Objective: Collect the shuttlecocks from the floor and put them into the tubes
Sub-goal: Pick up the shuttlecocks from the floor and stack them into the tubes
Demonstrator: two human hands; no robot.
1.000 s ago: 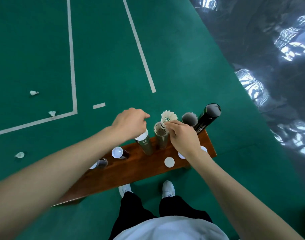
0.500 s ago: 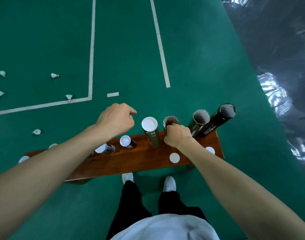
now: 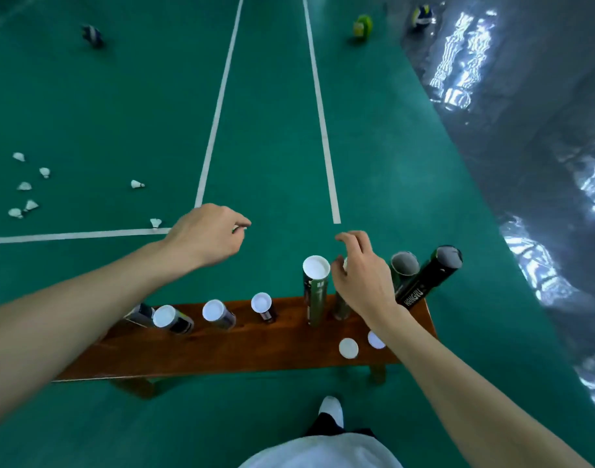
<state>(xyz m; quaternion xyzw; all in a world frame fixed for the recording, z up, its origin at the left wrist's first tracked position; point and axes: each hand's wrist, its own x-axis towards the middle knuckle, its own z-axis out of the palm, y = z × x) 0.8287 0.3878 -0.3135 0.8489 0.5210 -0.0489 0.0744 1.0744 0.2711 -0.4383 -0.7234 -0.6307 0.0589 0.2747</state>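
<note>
Right hand (image 3: 360, 278) hovers over the open tube (image 3: 340, 305) on the wooden bench (image 3: 242, 346), fingers loosely spread, holding nothing; left hand (image 3: 206, 236) is loosely curled over the court, no clear object in it. Shuttlecocks (image 3: 26, 194) lie scattered on the green floor (image 3: 120, 96) far left, two more nearer the white line. Next step is probably fetching those: gather several per trip, stack cork-first, keep the tube steady while feeding, avoid knocking the capped tube (image 3: 315, 288) beside it
</note>
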